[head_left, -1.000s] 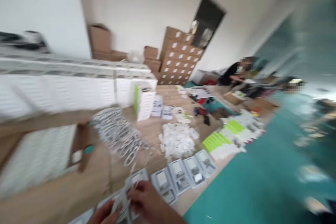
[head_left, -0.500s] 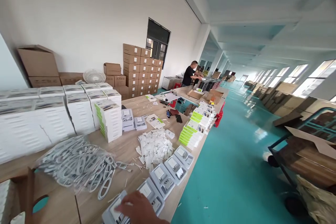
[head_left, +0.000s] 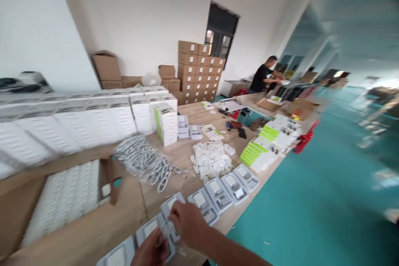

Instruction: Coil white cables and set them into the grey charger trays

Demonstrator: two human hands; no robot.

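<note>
Along the table's near edge runs a row of grey plastic trays (head_left: 215, 193), each with a white rectangular piece and smaller parts in its recesses. My right hand (head_left: 190, 221) is over one of the nearer trays, thumb and fingers pinched together. Just to its lower left, my left hand (head_left: 152, 249) is closed with curled fingers, above another tray. Something thin and pale shows between the two hands, too blurred to name. A pile of small white paper pieces (head_left: 212, 160) lies behind the trays. Left of it sits a heap of grey cables (head_left: 141, 158) in clear plastic.
An open carton (head_left: 107, 181) with rows of white items stands at left. Stacked white boxes (head_left: 93, 120) line the table's back. White-and-green boxes (head_left: 258, 149) stand at the right edge. A co-worker (head_left: 263, 77) stands at the far table. Brown cartons (head_left: 190, 81) are stacked by the wall.
The view has swung left, bringing more of the carton and nearer trays into sight. My left hand has come into view, and my right hand is now pinched close to it.
</note>
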